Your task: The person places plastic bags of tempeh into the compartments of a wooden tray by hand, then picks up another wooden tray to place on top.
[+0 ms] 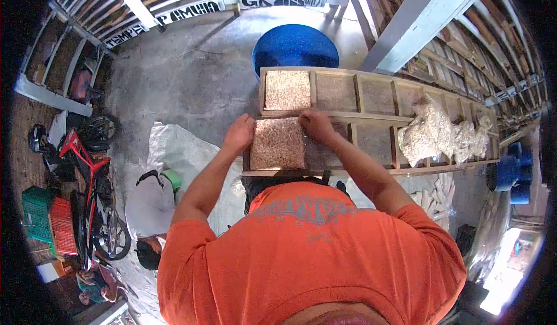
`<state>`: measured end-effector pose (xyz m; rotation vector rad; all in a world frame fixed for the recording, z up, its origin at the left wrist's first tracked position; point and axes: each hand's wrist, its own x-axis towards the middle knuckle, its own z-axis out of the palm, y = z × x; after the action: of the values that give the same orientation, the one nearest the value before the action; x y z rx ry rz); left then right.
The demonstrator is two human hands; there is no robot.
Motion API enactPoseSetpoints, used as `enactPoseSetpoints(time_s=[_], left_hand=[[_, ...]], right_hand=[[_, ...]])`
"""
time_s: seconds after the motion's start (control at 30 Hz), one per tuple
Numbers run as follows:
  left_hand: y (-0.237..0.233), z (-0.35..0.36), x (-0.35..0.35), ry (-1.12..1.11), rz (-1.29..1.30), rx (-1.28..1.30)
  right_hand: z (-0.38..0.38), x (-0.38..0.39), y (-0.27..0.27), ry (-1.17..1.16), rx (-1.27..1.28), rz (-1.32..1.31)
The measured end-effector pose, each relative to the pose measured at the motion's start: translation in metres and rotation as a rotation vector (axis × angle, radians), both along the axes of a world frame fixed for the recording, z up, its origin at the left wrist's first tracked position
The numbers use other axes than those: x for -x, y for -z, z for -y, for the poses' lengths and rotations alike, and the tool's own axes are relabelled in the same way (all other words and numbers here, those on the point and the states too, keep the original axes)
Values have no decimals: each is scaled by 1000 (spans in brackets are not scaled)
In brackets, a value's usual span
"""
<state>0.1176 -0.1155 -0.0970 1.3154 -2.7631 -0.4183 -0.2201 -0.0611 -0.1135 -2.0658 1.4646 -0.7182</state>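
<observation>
A flat square bag of pale beans (278,144) lies in the front left compartment of a wooden rack (331,115). My left hand (241,132) grips the bag's far left corner, fingers bent over it. At its far right corner, my right hand (316,125) pinches the bag with curled fingers. Behind it, a second bean-filled square (288,90) sits in the back left compartment. Several loose, crumpled bags of beans (428,132) rest on the right part of the rack.
A blue tub (296,49) stands behind the rack. Left are a person in a light top (149,206), a red and black motorbike (87,168), and green and red crates (62,226). A white pillar (420,23) rises at the back right. White sheeting (185,156) covers floor.
</observation>
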Motion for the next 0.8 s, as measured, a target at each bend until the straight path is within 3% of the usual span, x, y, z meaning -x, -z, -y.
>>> enactPoseSetpoints(time_s=[0.07, 0.1, 0.13, 0.2, 0.27, 0.33, 0.37, 0.4, 0.43, 0.5, 0.57, 0.63, 0.7, 0.77, 0.8], left_hand=[[8, -28, 12, -370, -349, -48], [13, -39, 14, -407, -381, -130], [7, -58, 24, -395, -361, -164], [-29, -71, 53, -424, -25, -204], [19, -59, 71, -392, -81, -66], [31, -53, 100, -413, -358, 77], [33, -50, 116, -393, -359, 77], [29, -45, 135, -359, -481, 101], [24, -46, 153, -328, -600, 119], [-19, -68, 195, -394, -678, -4], [30, -80, 221, -296, -541, -147], [43, -98, 240, -200, -401, -283], [29, -122, 248, -409, -236, -398], [52, -94, 251, -368, -273, -462], [40, -95, 245, -403, -357, -483]], right_hand=[[-26, -18, 17, 301, 97, 93], [-41, -27, -2, 358, -32, 67], [-60, -41, -19, 377, -68, 73], [-67, -63, -49, 345, -327, -88], [-56, -79, -39, 393, -249, -16], [-50, -67, -28, 441, -194, 60], [-39, -51, -24, 441, -176, 182], [-33, -36, -20, 436, -162, 304], [-41, -19, -52, 495, -139, 255], [-60, 20, -56, 526, -157, 178], [-86, 59, -35, 549, -172, 95], [-112, 85, 28, 502, -292, -80], [-118, 92, 29, 507, -249, -25], [-113, 97, 37, 511, -264, 42], [-114, 98, 34, 508, -280, 51]])
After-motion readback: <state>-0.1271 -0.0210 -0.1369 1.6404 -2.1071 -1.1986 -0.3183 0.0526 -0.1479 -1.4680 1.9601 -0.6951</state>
